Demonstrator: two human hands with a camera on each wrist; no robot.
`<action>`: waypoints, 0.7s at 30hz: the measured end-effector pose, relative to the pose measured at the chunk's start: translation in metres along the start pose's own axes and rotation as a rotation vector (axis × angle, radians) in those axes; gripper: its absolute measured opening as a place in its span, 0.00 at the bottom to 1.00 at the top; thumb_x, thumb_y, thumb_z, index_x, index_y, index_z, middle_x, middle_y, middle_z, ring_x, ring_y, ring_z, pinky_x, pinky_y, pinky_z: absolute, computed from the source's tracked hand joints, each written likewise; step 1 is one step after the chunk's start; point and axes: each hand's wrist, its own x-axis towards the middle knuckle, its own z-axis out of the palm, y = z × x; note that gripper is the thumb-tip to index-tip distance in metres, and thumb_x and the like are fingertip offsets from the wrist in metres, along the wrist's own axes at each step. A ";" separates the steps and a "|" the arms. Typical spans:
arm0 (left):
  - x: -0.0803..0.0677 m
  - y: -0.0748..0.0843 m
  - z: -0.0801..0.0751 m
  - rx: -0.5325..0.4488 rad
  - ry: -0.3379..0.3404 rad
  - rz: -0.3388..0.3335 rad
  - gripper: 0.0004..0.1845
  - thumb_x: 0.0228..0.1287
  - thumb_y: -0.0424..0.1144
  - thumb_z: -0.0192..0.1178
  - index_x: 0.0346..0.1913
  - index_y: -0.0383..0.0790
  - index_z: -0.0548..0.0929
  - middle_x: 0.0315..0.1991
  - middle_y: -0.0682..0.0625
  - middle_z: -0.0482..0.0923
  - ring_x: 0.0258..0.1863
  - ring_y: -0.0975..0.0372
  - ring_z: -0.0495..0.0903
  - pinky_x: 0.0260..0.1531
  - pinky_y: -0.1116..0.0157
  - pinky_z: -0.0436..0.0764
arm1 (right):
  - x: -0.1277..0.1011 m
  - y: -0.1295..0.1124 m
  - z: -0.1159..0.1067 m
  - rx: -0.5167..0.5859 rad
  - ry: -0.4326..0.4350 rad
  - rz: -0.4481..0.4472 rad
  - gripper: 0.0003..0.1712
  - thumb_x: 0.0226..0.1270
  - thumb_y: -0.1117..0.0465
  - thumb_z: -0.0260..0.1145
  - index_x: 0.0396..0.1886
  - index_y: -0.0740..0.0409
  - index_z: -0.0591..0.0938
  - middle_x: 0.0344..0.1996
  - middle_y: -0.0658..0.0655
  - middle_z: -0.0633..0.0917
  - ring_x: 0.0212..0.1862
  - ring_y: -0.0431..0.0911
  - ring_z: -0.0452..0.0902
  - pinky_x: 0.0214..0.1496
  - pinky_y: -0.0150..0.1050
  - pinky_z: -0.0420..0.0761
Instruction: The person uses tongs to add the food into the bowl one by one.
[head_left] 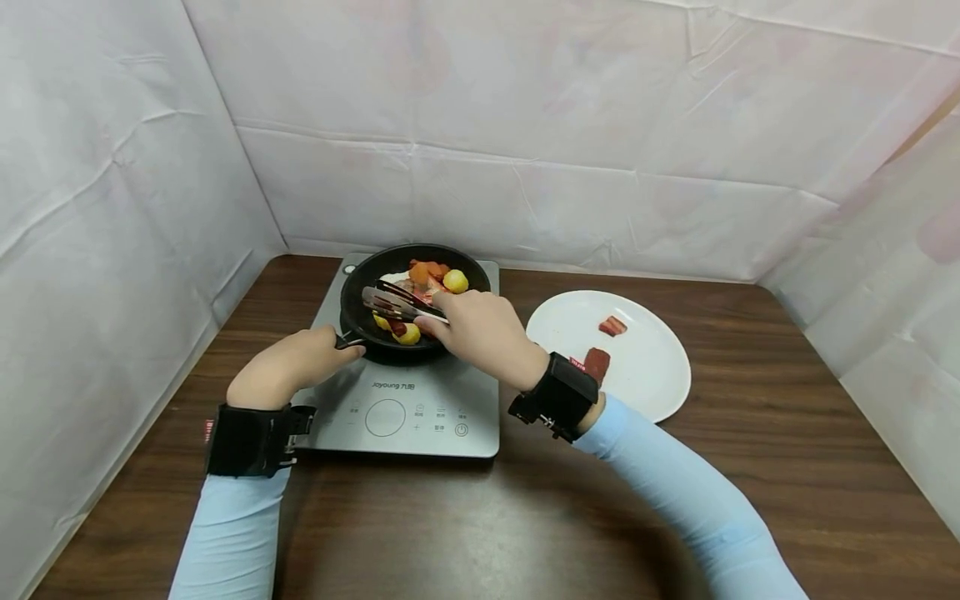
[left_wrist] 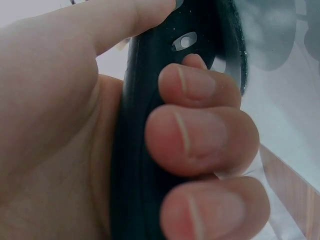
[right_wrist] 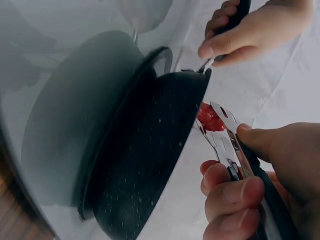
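My left hand [head_left: 300,362] grips the black handle [left_wrist: 131,150] of the frying pan [head_left: 356,304], fingers curled around it. In my right hand [head_left: 491,333] is a pair of metal tongs [right_wrist: 234,142], reaching over the pan from its right side. A red piece of meat [right_wrist: 210,118] sits between the tongs' tips in the right wrist view, just above the pan's rim. Inside the pan lie round yellow pieces [head_left: 455,281], orange pieces [head_left: 426,271] and something white [head_left: 393,277]. The tongs and right hand cover part of the food.
Under the pan is a silver induction cooktop [head_left: 322,421] with touch controls at its front. To the right, a white plate [head_left: 648,358] holds two bacon pieces [head_left: 612,326], one partly behind the right wrist strap. White sheeting [head_left: 525,200] hangs behind and beside the wooden table [head_left: 405,533].
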 end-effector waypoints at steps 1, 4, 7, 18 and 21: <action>0.000 0.000 0.000 0.001 -0.001 -0.001 0.39 0.80 0.57 0.42 0.63 0.16 0.69 0.56 0.24 0.78 0.46 0.45 0.82 0.45 0.47 0.82 | 0.000 -0.002 0.001 -0.007 0.004 -0.003 0.21 0.77 0.38 0.57 0.42 0.50 0.82 0.19 0.51 0.78 0.26 0.47 0.79 0.25 0.44 0.77; -0.001 0.000 0.000 0.002 0.000 -0.002 0.39 0.80 0.57 0.42 0.63 0.16 0.69 0.56 0.24 0.77 0.47 0.44 0.82 0.45 0.47 0.82 | 0.001 -0.008 0.004 -0.014 0.008 -0.007 0.22 0.77 0.38 0.56 0.40 0.50 0.83 0.17 0.51 0.78 0.26 0.47 0.80 0.25 0.44 0.77; -0.001 0.000 0.000 0.009 0.002 -0.002 0.39 0.80 0.57 0.42 0.63 0.15 0.69 0.57 0.23 0.77 0.49 0.41 0.82 0.46 0.46 0.82 | 0.003 -0.013 0.006 -0.014 -0.001 -0.005 0.22 0.77 0.38 0.56 0.41 0.49 0.84 0.17 0.50 0.77 0.25 0.46 0.79 0.23 0.41 0.74; -0.001 -0.001 0.001 0.024 0.002 -0.010 0.41 0.80 0.58 0.42 0.65 0.14 0.66 0.61 0.21 0.74 0.55 0.36 0.80 0.50 0.44 0.81 | 0.005 -0.016 0.010 -0.031 -0.004 0.026 0.26 0.77 0.36 0.54 0.47 0.52 0.82 0.17 0.51 0.79 0.20 0.45 0.76 0.18 0.37 0.68; -0.002 -0.001 0.001 0.021 0.002 -0.012 0.41 0.80 0.57 0.42 0.65 0.14 0.67 0.60 0.21 0.74 0.55 0.37 0.81 0.49 0.44 0.82 | 0.004 -0.015 0.008 -0.015 -0.008 0.032 0.26 0.77 0.36 0.55 0.49 0.52 0.82 0.17 0.51 0.78 0.20 0.45 0.75 0.18 0.36 0.67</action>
